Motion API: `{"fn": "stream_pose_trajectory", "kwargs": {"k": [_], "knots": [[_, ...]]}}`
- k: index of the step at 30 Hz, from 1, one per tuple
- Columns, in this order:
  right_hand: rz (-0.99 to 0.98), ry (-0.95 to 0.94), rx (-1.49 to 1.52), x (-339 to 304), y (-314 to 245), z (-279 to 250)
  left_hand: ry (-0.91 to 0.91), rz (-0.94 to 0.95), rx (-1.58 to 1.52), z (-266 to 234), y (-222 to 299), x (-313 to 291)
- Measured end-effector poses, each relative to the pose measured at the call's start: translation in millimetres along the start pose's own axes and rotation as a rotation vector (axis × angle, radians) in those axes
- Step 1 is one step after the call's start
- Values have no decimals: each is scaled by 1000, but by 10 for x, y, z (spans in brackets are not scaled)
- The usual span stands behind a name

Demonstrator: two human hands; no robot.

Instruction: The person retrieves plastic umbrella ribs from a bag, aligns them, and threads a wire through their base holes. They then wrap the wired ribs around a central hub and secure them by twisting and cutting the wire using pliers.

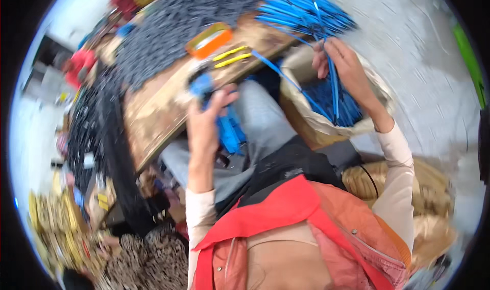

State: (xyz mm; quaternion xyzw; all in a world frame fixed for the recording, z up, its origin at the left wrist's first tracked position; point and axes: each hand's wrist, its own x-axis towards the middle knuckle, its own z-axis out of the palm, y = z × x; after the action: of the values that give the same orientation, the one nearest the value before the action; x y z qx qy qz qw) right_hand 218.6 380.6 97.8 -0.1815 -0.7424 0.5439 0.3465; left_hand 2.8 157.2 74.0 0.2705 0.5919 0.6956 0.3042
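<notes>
Right hand (343,60), upper right of frame: fingers closed on blue strips (335,93) hanging into a cream sack (301,68). Left hand (203,122), left of centre: fingers half curled beside a blurred blue bundle (231,134); grip cannot be confirmed.

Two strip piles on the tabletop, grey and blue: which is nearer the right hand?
The blue pile, at the right end of the table, just beyond the right hand; the grey pile lies farther left.

One table (158,116), one orange tray (210,44), two yellow handles (232,61), one sack (326,133). Blue strips (293,11): too many to count.
</notes>
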Motion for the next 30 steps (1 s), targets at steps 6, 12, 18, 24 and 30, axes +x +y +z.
{"fn": "stream_pose_trajectory", "kwargs": {"k": [6,12,18,24,30], "knots": [[1,-554,126,130,-8,1415,57,136,-304,-190,98,-72],[-260,-657,-133,235,153,2263,411,249,-104,-685,112,-243],[-548,-727,-126,287,465,2535,259,92,-167,-901,-129,-462],[-410,-1318,-710,750,214,2157,178,-49,-239,-910,-264,-488],[-682,-487,-920,2495,769,1962,130,85,-163,-933,-335,153]]}}
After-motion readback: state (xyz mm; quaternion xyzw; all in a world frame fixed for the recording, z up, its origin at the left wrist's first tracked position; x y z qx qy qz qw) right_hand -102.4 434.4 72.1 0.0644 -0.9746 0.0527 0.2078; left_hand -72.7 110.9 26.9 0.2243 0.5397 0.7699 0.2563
